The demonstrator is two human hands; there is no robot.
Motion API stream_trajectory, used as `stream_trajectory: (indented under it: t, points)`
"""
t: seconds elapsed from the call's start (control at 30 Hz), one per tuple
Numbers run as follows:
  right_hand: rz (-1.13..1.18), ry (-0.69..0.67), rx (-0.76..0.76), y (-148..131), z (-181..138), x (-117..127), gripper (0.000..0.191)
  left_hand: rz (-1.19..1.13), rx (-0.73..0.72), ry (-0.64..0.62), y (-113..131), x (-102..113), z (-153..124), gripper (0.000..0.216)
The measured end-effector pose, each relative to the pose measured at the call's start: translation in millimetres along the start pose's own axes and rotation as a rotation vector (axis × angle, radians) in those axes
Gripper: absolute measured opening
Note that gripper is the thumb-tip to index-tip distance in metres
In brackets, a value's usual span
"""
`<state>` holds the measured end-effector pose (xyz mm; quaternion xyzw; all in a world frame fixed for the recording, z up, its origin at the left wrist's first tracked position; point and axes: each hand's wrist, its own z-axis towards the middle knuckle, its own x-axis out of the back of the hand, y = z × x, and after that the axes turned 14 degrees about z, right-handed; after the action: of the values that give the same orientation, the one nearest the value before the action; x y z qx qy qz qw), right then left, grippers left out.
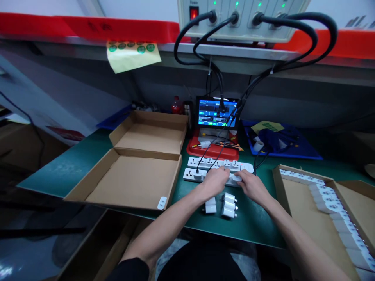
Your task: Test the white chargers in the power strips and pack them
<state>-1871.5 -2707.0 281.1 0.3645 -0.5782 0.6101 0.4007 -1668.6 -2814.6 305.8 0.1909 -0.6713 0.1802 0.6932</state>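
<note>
Two white power strips lie one behind the other on the green table; the rear strip (192,161) shows its sockets, and black cables run down to the front strip (188,174). Over the middle of the front strip, my left hand (216,180) has its fingers pinched together, hiding whatever is between them. At that strip's right end my right hand (251,186) is closed, thumb and fingers on a white charger (235,178). Just below my hands lie several loose white chargers, in a left group (210,207) and a right group (229,206).
An opened cardboard box (131,175) with one white charger (162,202) in its corner is on the left. Rows of white chargers (328,199) fill part of another box (304,195) on the right. Behind stand a lit screen (216,113), red tray (193,150) and blue tray (304,150).
</note>
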Motion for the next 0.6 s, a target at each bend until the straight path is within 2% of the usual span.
stream_trajectory:
  t: [0.17, 0.3, 0.4, 0.5, 0.6]
  points:
    - [0.007, 0.012, -0.026, -2.0, -1.7, -3.4, 0.030, 0.003, -0.019, -0.024, 2.8, -3.7, 4.4, 0.034]
    - [-0.032, -0.014, -0.036, -2.9, -0.8, 3.0, 0.032, 0.002, -0.027, -0.007, 7.4, -7.4, 4.2, 0.036]
    - [-0.026, -0.020, 0.043, -8.9, 4.9, 11.6, 0.033, -0.008, -0.030, 0.021, 7.2, -7.5, -6.7, 0.034]
    - [0.068, 0.076, 0.157, -24.6, 17.5, 9.3, 0.030, -0.064, -0.008, 0.152, -5.7, -6.6, -30.5, 0.026]
    - [0.216, 0.147, 0.204, -47.8, 36.2, -9.8, 0.020, -0.151, 0.135, 0.336, -34.6, -7.6, -58.9, 0.011]
